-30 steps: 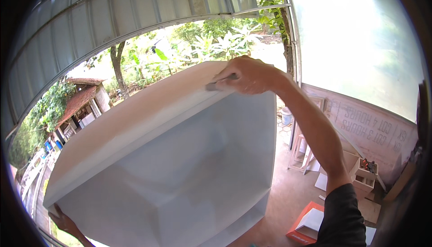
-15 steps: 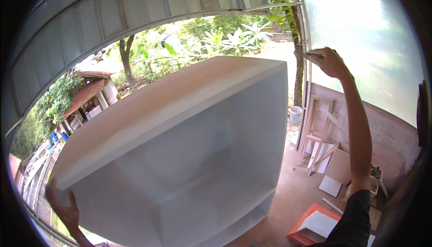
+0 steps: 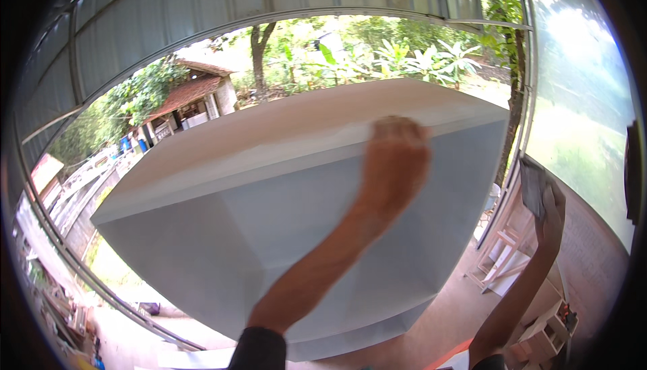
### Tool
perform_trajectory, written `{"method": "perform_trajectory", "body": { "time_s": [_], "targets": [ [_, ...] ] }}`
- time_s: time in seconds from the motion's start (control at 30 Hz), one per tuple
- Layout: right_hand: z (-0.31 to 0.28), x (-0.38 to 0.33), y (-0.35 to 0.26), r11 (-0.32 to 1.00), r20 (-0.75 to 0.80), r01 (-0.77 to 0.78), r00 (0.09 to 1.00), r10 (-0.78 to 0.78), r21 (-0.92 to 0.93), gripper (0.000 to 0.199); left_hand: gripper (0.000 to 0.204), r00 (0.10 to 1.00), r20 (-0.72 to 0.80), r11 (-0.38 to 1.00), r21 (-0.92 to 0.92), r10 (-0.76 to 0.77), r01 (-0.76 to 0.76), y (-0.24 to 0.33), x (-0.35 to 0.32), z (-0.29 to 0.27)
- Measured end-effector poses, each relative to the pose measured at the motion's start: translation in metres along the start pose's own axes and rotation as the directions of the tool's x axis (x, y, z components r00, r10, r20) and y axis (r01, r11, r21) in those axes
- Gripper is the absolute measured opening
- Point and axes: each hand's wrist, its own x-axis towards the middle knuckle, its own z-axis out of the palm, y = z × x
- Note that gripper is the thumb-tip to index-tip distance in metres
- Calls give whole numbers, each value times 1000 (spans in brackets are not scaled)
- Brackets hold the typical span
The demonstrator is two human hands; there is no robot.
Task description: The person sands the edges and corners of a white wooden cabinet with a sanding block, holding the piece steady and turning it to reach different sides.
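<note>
The big white cabinet (image 3: 269,235) fills the middle, its open inside deep and unblocked, so a hand can reach in freely. The left hand (image 3: 394,161) rests on its top front edge. To the right, the right hand (image 3: 549,211) holds a grey pad (image 3: 532,188) in open air beside the cabinet's side wall, above stacked wooden frames (image 3: 502,255).

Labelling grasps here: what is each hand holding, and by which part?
Left hand rests on the front top edge of the white cabinet; whether it grasps cannot be told. Right hand holds a small grey sheet by its lower end.
</note>
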Motion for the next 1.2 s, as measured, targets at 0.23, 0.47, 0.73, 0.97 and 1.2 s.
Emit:
{"method": "perform_trajectory", "body": {
  "time_s": [0.23,0.47,0.73,0.97,1.2],
  "targets": [
    [-34,-81,89,977,-203,-47,975,90,208,50,26,997,72,1000,23,8,-9,51,29,53],
    [-63,-169,173,889,-342,-339,911,229,-308,61,20,995,74,996,-51,-70,73,-50,-33,-73],
    [-5,-215,222,823,-284,-450,786,549,346,63,19,988,-7,965,215,-154,152,-195,-122,-282],
    [46,-223,224,904,-52,-375,918,393,207,65,27,962,-38,874,411,-269,261,-287,-180,-420],
    [125,-219,221,696,1,-616,749,662,370,64,55,573,-171,535,-634,-802,559,-306,-229,-411]
  ]
}}
